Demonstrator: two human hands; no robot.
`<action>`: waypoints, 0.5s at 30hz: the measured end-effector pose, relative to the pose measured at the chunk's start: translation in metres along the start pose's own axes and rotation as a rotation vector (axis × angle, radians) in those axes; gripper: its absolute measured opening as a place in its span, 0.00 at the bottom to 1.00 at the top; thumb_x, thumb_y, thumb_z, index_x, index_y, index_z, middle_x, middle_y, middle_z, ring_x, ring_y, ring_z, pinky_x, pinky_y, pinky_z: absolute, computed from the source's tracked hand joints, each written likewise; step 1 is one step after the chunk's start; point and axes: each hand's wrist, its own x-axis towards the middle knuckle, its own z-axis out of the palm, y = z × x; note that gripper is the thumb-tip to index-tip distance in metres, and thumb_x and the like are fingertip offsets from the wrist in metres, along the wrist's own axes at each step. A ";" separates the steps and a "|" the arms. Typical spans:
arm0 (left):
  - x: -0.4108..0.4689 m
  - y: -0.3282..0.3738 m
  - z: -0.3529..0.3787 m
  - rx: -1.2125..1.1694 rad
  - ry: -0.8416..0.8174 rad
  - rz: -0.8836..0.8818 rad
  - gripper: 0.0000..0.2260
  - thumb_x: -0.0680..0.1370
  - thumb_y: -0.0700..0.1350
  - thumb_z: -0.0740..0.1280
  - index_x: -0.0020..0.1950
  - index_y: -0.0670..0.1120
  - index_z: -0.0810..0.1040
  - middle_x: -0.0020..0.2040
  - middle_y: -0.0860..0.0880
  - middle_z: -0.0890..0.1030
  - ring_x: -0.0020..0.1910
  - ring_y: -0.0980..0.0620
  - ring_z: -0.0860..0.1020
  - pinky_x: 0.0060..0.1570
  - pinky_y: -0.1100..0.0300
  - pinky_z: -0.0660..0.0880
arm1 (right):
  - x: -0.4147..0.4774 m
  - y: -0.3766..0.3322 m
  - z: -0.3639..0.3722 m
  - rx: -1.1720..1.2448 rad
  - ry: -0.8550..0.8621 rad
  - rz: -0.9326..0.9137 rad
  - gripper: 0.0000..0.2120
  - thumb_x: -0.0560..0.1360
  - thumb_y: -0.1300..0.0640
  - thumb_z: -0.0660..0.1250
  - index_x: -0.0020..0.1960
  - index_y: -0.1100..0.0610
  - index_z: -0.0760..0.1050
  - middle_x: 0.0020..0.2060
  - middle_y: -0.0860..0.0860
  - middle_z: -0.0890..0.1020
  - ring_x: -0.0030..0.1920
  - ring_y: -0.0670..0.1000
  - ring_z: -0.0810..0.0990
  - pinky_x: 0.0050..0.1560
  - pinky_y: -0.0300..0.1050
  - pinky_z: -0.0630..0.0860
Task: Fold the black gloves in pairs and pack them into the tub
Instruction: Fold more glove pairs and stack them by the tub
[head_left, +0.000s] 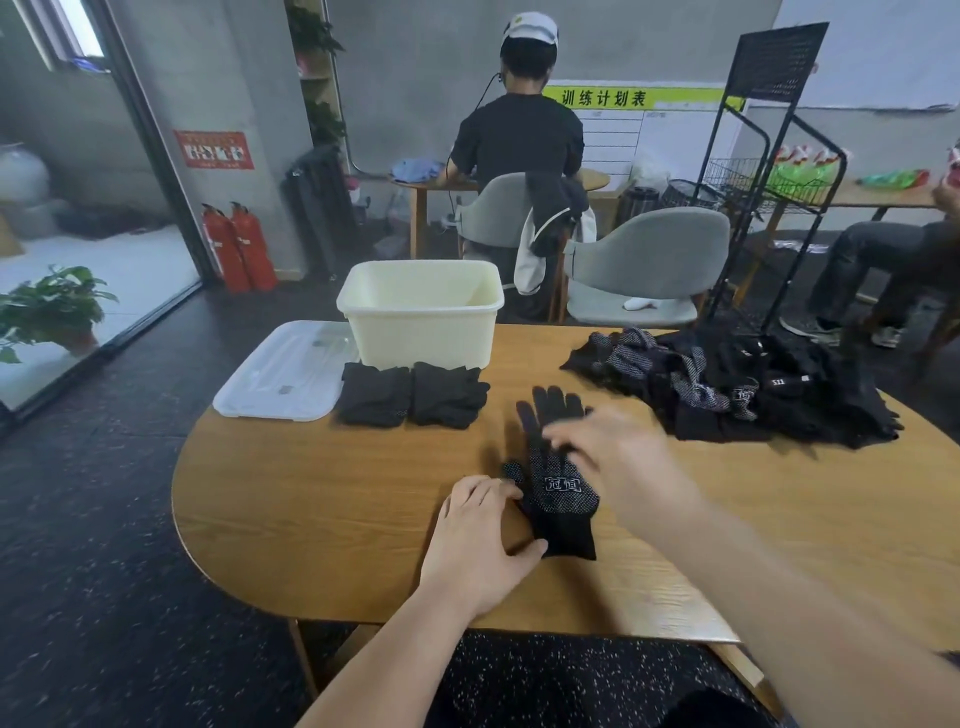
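Note:
A black glove (558, 493) with white dots and a white logo lies flat on the wooden table (322, 499), fingers pointing away from me. My left hand (480, 540) rests on the table with fingers spread, touching the glove's cuff and left side. Above the glove's fingers is my right hand (608, 447), blurred, fingers apart, holding nothing. Two folded pairs of black gloves (413, 395) sit side by side in front of the cream tub (421, 312). A heap of loose black gloves (737, 389) lies at the right of the table.
The tub's clear lid (285, 371) lies left of the tub near the table's edge. Beyond the table stand grey chairs (644, 265), a black wire rack (769, 171) and a person seated with their back to me. Another person's legs show at far right.

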 end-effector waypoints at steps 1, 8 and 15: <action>0.000 0.001 -0.001 -0.008 -0.003 -0.007 0.28 0.76 0.67 0.68 0.73 0.58 0.71 0.72 0.64 0.70 0.78 0.61 0.56 0.79 0.56 0.60 | -0.012 0.004 0.021 -0.040 -0.130 0.016 0.25 0.77 0.68 0.71 0.69 0.48 0.79 0.54 0.50 0.81 0.53 0.51 0.82 0.55 0.50 0.82; -0.001 0.003 -0.002 -0.043 -0.010 -0.045 0.29 0.75 0.67 0.70 0.73 0.59 0.70 0.67 0.67 0.64 0.77 0.61 0.58 0.78 0.55 0.61 | -0.060 0.021 0.078 -0.006 -0.048 0.050 0.19 0.73 0.63 0.78 0.62 0.53 0.83 0.53 0.45 0.84 0.53 0.49 0.81 0.49 0.43 0.81; -0.001 0.001 0.000 -0.067 -0.017 -0.085 0.32 0.73 0.70 0.71 0.74 0.62 0.67 0.70 0.62 0.63 0.75 0.58 0.63 0.77 0.55 0.64 | -0.050 0.008 0.053 -0.079 0.147 -0.047 0.09 0.76 0.63 0.76 0.56 0.56 0.85 0.49 0.47 0.82 0.49 0.48 0.80 0.48 0.40 0.80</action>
